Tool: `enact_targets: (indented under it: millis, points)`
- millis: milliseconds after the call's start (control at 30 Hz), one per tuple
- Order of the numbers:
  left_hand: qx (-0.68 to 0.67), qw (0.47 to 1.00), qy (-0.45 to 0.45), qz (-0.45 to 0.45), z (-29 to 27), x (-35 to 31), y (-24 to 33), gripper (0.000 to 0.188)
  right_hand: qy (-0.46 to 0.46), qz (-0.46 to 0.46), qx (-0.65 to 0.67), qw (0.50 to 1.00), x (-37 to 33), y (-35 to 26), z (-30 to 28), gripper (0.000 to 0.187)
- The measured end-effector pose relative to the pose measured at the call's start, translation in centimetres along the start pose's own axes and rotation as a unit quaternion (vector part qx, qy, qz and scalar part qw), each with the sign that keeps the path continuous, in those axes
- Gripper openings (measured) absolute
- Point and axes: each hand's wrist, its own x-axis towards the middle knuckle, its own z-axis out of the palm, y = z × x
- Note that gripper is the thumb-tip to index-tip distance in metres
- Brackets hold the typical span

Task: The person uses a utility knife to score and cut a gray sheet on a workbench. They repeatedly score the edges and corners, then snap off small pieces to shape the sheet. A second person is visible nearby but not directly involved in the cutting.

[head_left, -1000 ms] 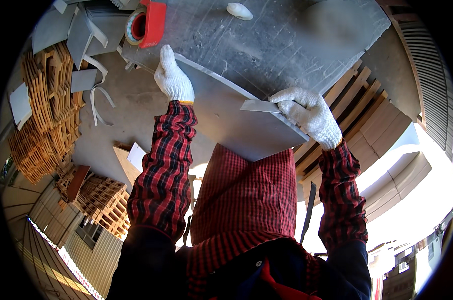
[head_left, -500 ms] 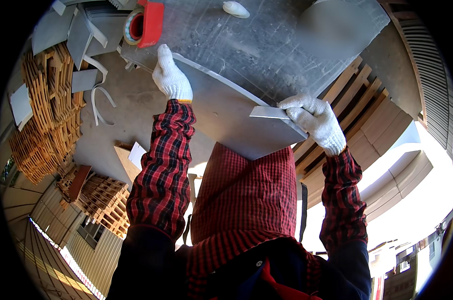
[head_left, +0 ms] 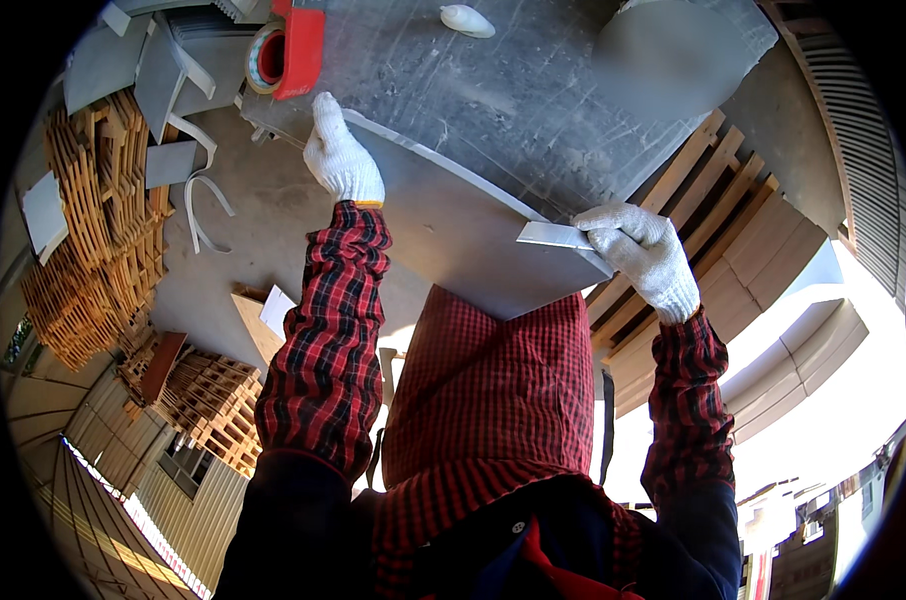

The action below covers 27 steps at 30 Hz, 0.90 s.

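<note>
A flat grey panel [head_left: 453,235] slants in front of my body, its pale long edge lying along the worktable and its near corner by my red checked apron [head_left: 488,390]. At the panel's far left end my left hand [head_left: 343,155], in a white knit glove, grips the edge; its fingertips are partly hidden. My right hand [head_left: 645,258], gloved alike, pinches a flat, pale metal strip [head_left: 555,235], perhaps a blade. This strip lies across the panel's long edge, near the right corner. Whatever part of it sits inside the fingers is hidden.
On the grey, scratched worktable [head_left: 473,110] are a red tape dispenser [head_left: 303,55] and a white bottle-like object [head_left: 468,20]. Grey panels [head_left: 108,60] lean at the far left above stacked wooden pallets [head_left: 98,200]. Wooden slats [head_left: 708,190] and stacked boards [head_left: 753,270] stand to the right.
My right hand has shifted a little to the right and down with the metal strip, toward the panel's right corner. My left hand and the panel have barely moved.
</note>
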Motion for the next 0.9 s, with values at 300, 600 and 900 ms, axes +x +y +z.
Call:
enact_targets:
  millis: [300,600,900]
  points:
    - [-0.014,1.0,-0.012,0.005,-0.3,-0.3,0.4,0.056,-0.041,0.073,0.065,0.994,-1.1,0.5,-1.9,0.02]
    - [0.006,1.0,0.003,0.0,-0.5,-0.4,0.6,0.061,0.059,0.092,0.092,0.99,5.2,-3.8,2.1,0.025]
    - [0.008,1.0,0.019,-0.011,-0.3,-0.5,0.7,0.067,-0.054,0.054,0.067,0.995,15.2,-6.7,8.1,0.026]
